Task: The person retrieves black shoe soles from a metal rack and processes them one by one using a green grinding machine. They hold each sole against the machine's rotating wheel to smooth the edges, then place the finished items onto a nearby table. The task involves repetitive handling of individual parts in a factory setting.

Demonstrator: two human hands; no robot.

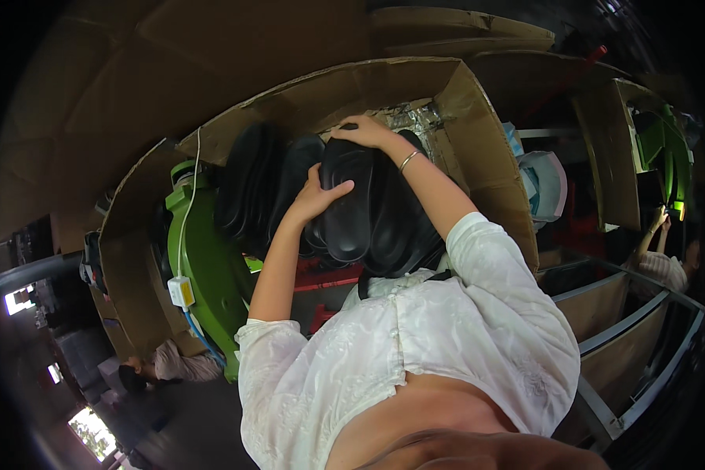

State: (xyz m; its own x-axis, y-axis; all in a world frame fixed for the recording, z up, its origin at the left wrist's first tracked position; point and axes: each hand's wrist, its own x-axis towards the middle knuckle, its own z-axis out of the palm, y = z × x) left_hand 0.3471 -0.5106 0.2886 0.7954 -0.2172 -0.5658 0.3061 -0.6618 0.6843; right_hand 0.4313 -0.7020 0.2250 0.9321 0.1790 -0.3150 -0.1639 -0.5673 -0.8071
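Observation:
A black shoe sole (348, 227) stands in front of me, its rounded end toward me. My left hand (319, 196) grips its left edge, thumb laid across the upper face. At the sole's far end my right hand (364, 131) curls its fingers over the tip; a metal bangle circles that wrist. More black soles (251, 176) are stacked close together to the left, and others (392, 223) lie on the right under my right forearm. A tall cardboard screen (478, 133) surrounds the soles at the back and right.
Left of me stands a green machine (204, 258) with a white cable and a small white-and-yellow box (181, 291). Red framing (321, 280) shows below the soles. A metal rack (642, 321) is at right, under a pale container (544, 184). Other people work at both sides.

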